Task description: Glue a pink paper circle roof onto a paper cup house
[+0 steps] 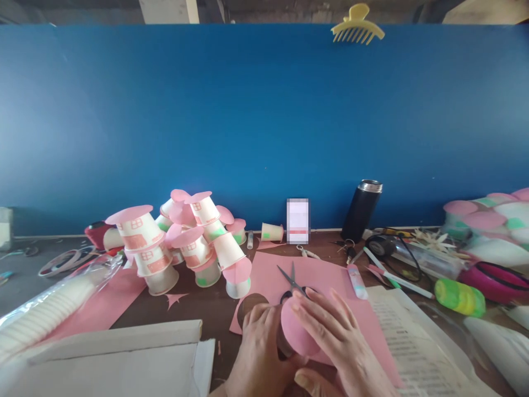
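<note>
My left hand (260,347) is wrapped around a paper cup, mostly hidden by the fingers. A round pink paper disc (298,333) sits over the cup's end, tilted towards me. My right hand (341,342) has its fingers stretched out, their tips lying on the disc's right side. Just beyond the hands, scissors (292,280) rest with blades apart on a pink paper sheet (330,270), which has a round cut-out near its left edge. To the left stand stacked paper cups (151,259) with pink discs and drawn windows and doors.
A clear sleeve of cups (58,298) and a white board (124,358) lie left. A black flask (362,209) stands at the blue partition (264,110). Rightward are a glue stick (357,281), markers (407,281), a printed sheet (413,336) and a green-yellow bottle (459,298).
</note>
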The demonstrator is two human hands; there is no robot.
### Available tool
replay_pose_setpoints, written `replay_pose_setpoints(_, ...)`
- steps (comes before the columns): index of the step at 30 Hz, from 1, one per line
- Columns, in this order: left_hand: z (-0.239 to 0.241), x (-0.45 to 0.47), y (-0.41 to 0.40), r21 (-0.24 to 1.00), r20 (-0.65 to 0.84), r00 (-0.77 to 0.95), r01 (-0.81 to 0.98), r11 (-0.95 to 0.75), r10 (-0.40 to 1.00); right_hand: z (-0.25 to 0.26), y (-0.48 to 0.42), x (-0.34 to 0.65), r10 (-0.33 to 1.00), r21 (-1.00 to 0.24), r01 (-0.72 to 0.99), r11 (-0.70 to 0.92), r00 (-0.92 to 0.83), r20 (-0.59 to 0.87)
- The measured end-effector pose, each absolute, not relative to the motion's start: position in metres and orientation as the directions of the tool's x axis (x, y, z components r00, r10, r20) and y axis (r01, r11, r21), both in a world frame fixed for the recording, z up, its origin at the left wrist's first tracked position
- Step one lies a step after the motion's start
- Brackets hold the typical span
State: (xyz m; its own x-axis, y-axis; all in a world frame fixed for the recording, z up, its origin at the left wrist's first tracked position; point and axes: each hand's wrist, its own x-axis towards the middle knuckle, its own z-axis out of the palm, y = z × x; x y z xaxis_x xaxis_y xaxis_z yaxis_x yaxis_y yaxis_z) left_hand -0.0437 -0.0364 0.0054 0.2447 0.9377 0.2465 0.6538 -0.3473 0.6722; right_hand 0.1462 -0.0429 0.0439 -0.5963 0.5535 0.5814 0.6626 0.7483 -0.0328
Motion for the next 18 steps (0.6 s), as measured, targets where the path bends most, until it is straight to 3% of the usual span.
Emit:
replay_pose_setpoints(5,0.003,-0.043,-0.037,0.686,0.241,0.220,0.651,-0.326,0.945,0.045,-0.041,0.153,0.557,-0.033,0.695,0.718,-0.545,0.627)
replay_pose_setpoints(10,0.009,-0.039,-0.039,0.683,0.193,0.253,0.659,-0.315,0.948,0.043,-0.038,0.155,0.575,0.066,0.720,0.691,-0.602,0.554)
replay_pose_setpoints(18,-0.001,-0.037,-0.039,0.671,0.184,0.253,0.674,-0.309,0.950,0.045,-0.037,0.148,0.483,0.214,0.641,0.738,-0.721,0.496)
